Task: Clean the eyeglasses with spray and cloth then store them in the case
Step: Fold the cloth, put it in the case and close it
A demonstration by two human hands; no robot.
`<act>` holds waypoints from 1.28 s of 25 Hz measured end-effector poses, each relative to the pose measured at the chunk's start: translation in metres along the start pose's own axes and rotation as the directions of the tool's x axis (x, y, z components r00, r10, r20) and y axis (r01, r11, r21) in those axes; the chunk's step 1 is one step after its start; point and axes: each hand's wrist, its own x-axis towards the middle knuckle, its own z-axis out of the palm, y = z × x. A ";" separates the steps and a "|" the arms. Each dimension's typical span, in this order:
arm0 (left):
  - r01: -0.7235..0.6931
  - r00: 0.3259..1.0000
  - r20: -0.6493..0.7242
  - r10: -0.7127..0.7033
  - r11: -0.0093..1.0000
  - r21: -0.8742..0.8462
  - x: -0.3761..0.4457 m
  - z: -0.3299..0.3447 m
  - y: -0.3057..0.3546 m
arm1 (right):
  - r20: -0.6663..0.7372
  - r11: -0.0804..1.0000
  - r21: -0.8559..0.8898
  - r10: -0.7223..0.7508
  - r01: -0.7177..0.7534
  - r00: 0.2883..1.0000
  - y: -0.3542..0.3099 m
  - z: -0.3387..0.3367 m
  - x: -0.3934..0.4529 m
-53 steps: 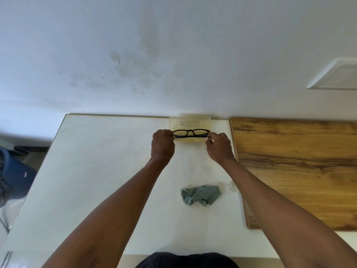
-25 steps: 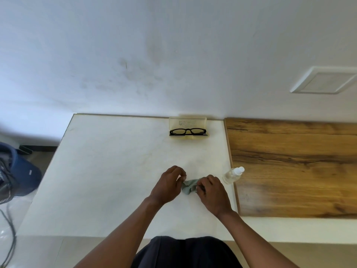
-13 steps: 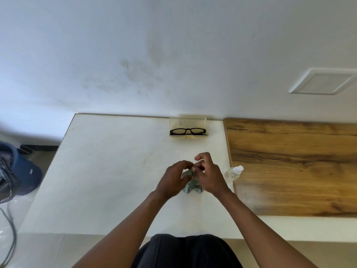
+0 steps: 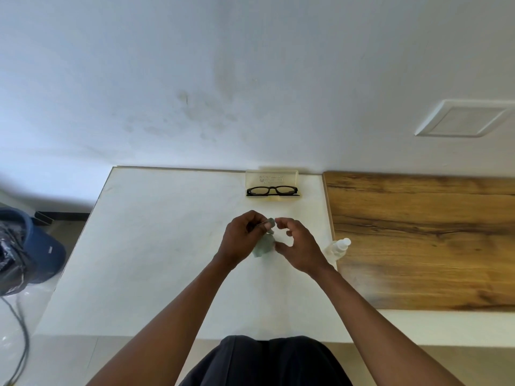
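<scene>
Left hand (image 4: 242, 239) pinches the top corner of the crumpled grey-green cloth (image 4: 263, 246), which hangs between both hands. Right hand (image 4: 298, 246) sits just beside it, fingers apart, gripping nothing. Black-framed eyeglasses (image 4: 272, 190) rest in the open clear yellowish case (image 4: 272, 176) by the wall; bare white tabletop (image 4: 156, 246) lies left.

The table (image 4: 156, 246) is smooth, matt white, faintly veined like marble, and the board (image 4: 418, 240) beside it shows glossy grained wood. The cloth (image 4: 263, 246) is soft grey-green fabric; the glasses (image 4: 271, 190) have shiny black plastic frames in a clear yellowish plastic case (image 4: 271, 176). The bottle (image 4: 338, 247) is translucent plastic.
</scene>
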 end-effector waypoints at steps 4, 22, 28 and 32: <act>0.094 0.989 0.132 -0.065 0.969 -0.228 -0.002 -0.010 0.004 | -0.012 0.996 0.083 0.018 -0.017 1.000 -0.009 0.001 0.005; 0.188 0.980 0.126 -0.156 0.935 -0.301 -0.005 -0.028 0.001 | 0.099 0.939 0.321 0.095 -0.123 0.990 -0.027 0.002 0.013; 0.185 0.976 0.155 -0.153 0.958 -0.219 -0.005 -0.031 0.002 | 0.068 0.916 0.386 0.090 -0.109 0.994 -0.034 -0.009 0.016; 0.195 0.965 0.210 -0.160 0.969 -0.155 -0.004 -0.027 0.005 | 0.061 0.948 0.293 0.115 -0.128 0.991 -0.033 -0.005 0.016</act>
